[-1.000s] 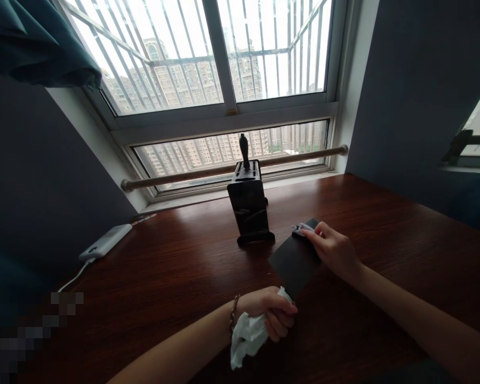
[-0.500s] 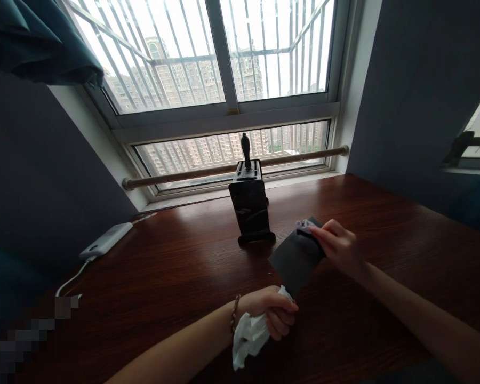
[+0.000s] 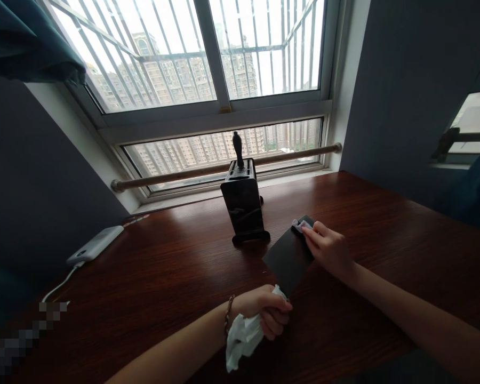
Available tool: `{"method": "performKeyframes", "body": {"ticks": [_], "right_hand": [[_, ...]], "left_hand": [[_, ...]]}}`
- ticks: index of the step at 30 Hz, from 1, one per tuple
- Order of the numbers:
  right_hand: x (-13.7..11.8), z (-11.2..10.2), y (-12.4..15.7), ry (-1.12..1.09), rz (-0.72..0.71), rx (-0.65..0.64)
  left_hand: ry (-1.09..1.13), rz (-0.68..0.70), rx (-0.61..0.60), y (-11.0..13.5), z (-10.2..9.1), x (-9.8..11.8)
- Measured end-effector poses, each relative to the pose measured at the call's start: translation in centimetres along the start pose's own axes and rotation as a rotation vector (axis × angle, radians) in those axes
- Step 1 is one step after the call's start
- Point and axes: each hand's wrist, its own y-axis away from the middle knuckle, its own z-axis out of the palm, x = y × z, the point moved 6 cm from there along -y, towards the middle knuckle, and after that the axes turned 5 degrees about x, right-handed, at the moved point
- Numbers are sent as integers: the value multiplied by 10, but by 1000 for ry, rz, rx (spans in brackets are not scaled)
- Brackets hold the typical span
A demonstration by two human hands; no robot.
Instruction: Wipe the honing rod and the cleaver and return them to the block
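My left hand (image 3: 269, 308) is closed round the handle end of a cleaver (image 3: 287, 262), together with a crumpled white tissue (image 3: 243, 340) that hangs below the fist. The handle itself is hidden by the fingers and tissue. The broad dark grey blade slants up and to the right above the table. Pinched in my right hand (image 3: 328, 249) is a small lavender cloth (image 3: 302, 226), pressed on the blade near its far end. Just beyond the blade stands a black knife block (image 3: 243, 209) with one dark handle (image 3: 237, 149) sticking up from it.
The reddish-brown wooden table (image 3: 176, 266) reaches to a barred window (image 3: 192, 58). A wooden rail (image 3: 176, 176) crosses in front of the lower pane. At the left edge lies a white power bank (image 3: 96, 245) with a cable (image 3: 58, 285). A blue curtain (image 3: 28, 42) hangs upper left.
The whole scene has shifted slightly left in view. The cloth stays near the blade's far end, with only a small shift of my right hand; both hands keep their holds.
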Motion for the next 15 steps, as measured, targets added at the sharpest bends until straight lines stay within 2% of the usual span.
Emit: {"method": "performKeyframes", "body": {"ticks": [5, 7, 10, 15], "right_hand": [[-61, -9, 13, -249, -324, -37], [-77, -14, 19, -287, -431, -23], [-83, -18, 23, -306, -490, 0], [-76, -18, 20, -318, -459, -3]], "left_hand": [[35, -33, -17, -2, -3, -1], [17, -30, -12, -2, -3, -1], [2, -27, -3, -1, -2, -2], [-14, -10, 11, 1, 2, 0]]}}
